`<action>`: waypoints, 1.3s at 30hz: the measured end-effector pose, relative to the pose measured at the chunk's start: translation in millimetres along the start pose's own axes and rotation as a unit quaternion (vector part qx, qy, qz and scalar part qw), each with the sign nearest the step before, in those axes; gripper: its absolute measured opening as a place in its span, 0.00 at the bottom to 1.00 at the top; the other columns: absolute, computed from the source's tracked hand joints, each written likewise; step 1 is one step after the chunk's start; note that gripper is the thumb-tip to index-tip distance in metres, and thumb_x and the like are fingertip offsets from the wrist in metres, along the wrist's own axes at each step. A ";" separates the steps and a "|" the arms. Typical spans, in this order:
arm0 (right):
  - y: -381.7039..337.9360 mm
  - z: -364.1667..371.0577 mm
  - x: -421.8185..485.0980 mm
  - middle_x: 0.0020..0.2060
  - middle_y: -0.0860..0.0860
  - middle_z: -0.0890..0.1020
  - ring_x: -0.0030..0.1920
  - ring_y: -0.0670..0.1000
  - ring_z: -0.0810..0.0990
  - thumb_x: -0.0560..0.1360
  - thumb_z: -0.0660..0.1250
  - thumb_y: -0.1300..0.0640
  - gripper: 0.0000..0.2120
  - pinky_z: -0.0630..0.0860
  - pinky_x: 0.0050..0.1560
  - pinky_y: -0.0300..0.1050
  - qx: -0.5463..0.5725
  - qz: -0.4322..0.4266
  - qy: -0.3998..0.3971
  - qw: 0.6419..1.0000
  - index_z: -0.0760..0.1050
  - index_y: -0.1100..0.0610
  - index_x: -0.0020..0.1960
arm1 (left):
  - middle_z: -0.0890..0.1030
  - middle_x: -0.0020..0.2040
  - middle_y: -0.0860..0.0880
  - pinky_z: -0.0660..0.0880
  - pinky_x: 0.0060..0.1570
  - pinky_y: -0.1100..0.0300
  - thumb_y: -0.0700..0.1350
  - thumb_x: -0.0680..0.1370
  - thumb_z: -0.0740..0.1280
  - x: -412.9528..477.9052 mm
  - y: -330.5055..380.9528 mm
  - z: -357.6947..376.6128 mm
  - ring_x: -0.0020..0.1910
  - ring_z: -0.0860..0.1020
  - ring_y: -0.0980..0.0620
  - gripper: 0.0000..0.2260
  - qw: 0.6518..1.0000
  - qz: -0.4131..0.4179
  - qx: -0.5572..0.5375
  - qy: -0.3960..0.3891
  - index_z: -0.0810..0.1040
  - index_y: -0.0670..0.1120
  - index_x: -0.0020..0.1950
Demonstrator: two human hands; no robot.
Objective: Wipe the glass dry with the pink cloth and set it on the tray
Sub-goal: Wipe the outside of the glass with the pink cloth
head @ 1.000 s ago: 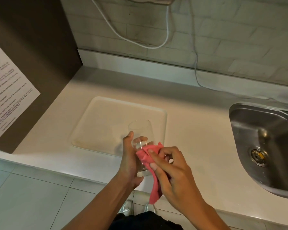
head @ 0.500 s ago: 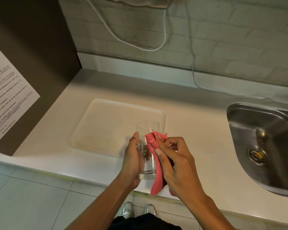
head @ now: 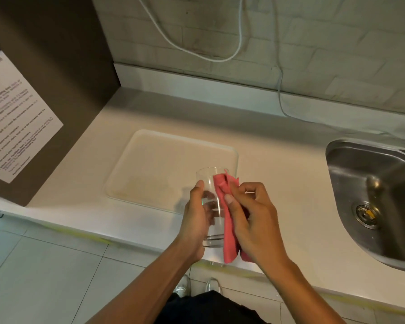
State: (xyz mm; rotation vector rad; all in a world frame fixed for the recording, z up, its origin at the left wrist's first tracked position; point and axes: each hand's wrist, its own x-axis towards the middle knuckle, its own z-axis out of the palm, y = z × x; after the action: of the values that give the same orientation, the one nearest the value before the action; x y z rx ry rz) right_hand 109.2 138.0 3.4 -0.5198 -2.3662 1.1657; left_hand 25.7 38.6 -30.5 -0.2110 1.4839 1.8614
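Observation:
A clear drinking glass [head: 211,206] is held upright above the counter's front edge, its mouth up. My left hand [head: 195,220] wraps its left side. My right hand [head: 253,220] presses a pink cloth [head: 228,220] against the glass's right side, with the cloth's top tucked over the rim and its tail hanging below the base. A pale rectangular tray [head: 159,167] lies flat on the white counter just behind and left of the glass, with nothing on it.
A steel sink [head: 379,195] is set into the counter at the right. A brown cabinet side with a printed notice [head: 14,127] stands at the left. White cables [head: 197,52] hang on the tiled wall. Floor tiles and shoes show below.
The cloth has slid from the glass's lower middle up to its rim. The glass now stands more upright in my left hand, slightly higher and to the right.

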 end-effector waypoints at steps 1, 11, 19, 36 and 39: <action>-0.6 -1.0 8.0 0.54 0.46 0.74 0.53 0.37 0.75 0.81 0.64 0.49 0.16 0.72 0.49 0.24 0.021 0.035 0.009 0.999 0.75 0.43 0.68 | 0.89 0.46 0.41 0.76 0.62 0.38 0.70 0.79 0.58 -1.4 -0.5 1.5 0.51 0.83 0.39 0.31 1.000 0.004 0.002 0.004 0.83 0.44 0.58; 3.8 1.5 -19.8 0.54 0.48 0.73 0.55 0.47 0.74 0.81 0.65 0.53 0.18 0.71 0.56 0.32 -0.041 -0.087 -0.020 0.995 0.77 0.50 0.70 | 0.87 0.60 0.33 0.73 0.74 0.36 0.68 0.82 0.55 6.3 -2.6 -13.5 0.67 0.82 0.32 0.33 0.999 -0.017 -0.026 -0.034 0.88 0.44 0.61; -10.1 8.4 -8.1 0.56 0.42 0.70 0.56 0.45 0.72 0.82 0.64 0.50 0.18 0.71 0.57 0.30 -0.056 -0.069 0.009 0.996 0.75 0.46 0.71 | 0.85 0.66 0.33 0.78 0.69 0.41 0.68 0.83 0.54 -0.9 -3.7 -11.8 0.68 0.82 0.35 0.36 0.995 -0.032 -0.070 -0.069 0.77 0.41 0.75; -2.9 -5.9 -13.1 0.53 0.45 0.74 0.53 0.38 0.77 0.82 0.65 0.52 0.16 0.74 0.48 0.26 0.029 -0.009 -0.003 1.000 0.75 0.46 0.69 | 0.88 0.55 0.34 0.79 0.66 0.40 0.68 0.83 0.54 0.4 -16.7 -17.6 0.56 0.86 0.35 0.34 0.994 -0.027 -0.073 -0.075 0.84 0.42 0.63; -14.4 -1.9 9.4 0.54 0.45 0.74 0.51 0.37 0.77 0.81 0.64 0.50 0.16 0.74 0.45 0.25 0.058 0.032 0.025 0.998 0.76 0.45 0.69 | 0.90 0.46 0.40 0.85 0.48 0.47 0.69 0.84 0.54 -3.8 -18.5 -12.9 0.45 0.89 0.43 0.34 0.990 -0.051 -0.094 -0.097 0.89 0.44 0.56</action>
State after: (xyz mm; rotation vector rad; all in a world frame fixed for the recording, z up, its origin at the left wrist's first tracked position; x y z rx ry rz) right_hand 100.5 135.8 18.2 -0.5814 -2.2398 1.2948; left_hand 36.0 26.5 -46.9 -0.1863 1.1474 1.8817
